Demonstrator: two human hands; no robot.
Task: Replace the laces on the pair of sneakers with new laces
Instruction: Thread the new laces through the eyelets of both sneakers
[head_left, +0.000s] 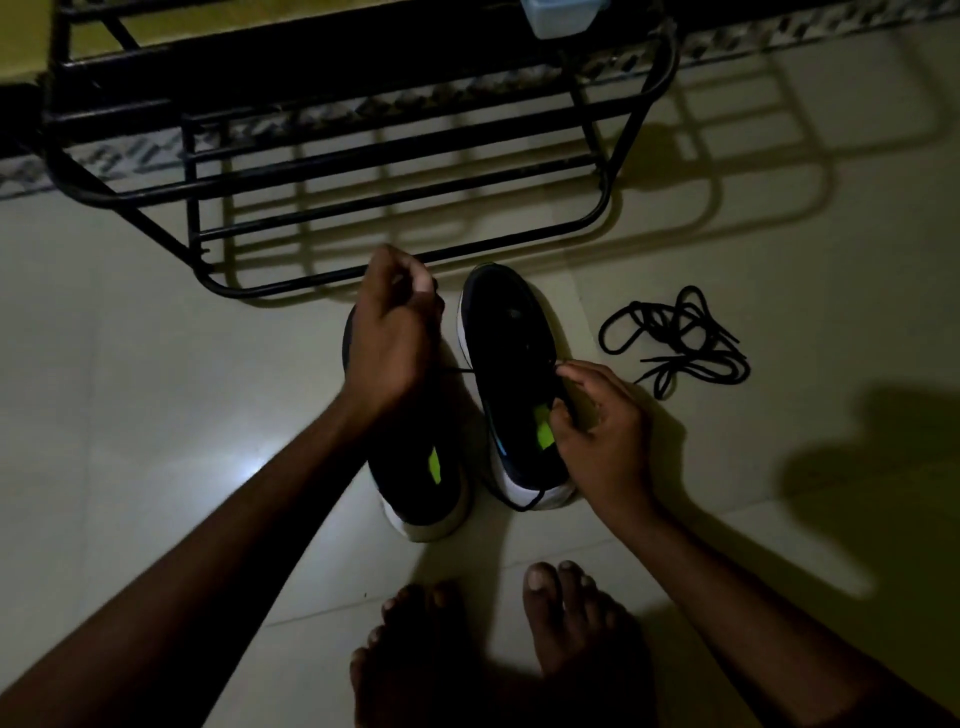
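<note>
I'm mid-lacing on the right sneaker, though in this gloom I can't tell if the lace is coming out or going in. My left hand (395, 332) hovers over the left sneaker (421, 483) with fingers curled tight, seemingly gripping one end of the lace (462, 370). The lace runs taut from under that hand across to the right sneaker (509, 332). My right hand (597, 431) pinches it at the eyelets. Beyond that hand, loose laces (675, 338) lie heaped on the floor. Next I'd say: feed slack with my right, draw gently with my left.
</note>
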